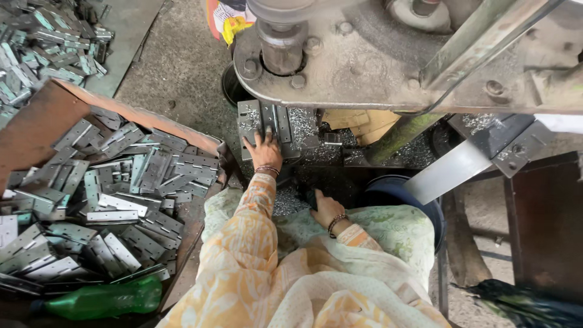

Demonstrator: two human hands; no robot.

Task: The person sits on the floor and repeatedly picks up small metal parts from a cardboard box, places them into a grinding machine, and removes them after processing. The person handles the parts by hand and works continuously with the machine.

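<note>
Under the press head at twelve o'clock: one flat steel hinge plate (262, 124), grey, rectangular, punched with small round holes, lying on the press bed (303, 130) among bright metal swarf.

Left hand (263, 150): fingers spread wide, palm down, fingertips pressing on the lower edge of the hinge plate; beaded bracelet at the wrist; orange-and-cream patterned sleeve.

Right hand (326, 208): at six o'clock of the bed, resting on the lap cloth (395, 228), pale green with a leaf print; fingers loosely curled and partly hidden, so whether they hold anything cannot be told; bangle at the wrist.

Press (364, 54): heavy grey casting, greasy, with bolts and a round ram (281, 45) directly above the plate.

Tray (42, 118), at nine o'clock: rust-brown sheet metal, heaped with many identical hinge plates (115, 194), some open, some folded.

Second heap of hinges (42, 42), at ten o'clock, on a grey sheet.

Green plastic bottle (100, 300), at seven o'clock, lying on its side against the tray's near edge.

Blue bucket (395, 191), at four o'clock of the bed, partly under the cloth.

Floor (182, 61): bare speckled concrete, dusty.
</note>
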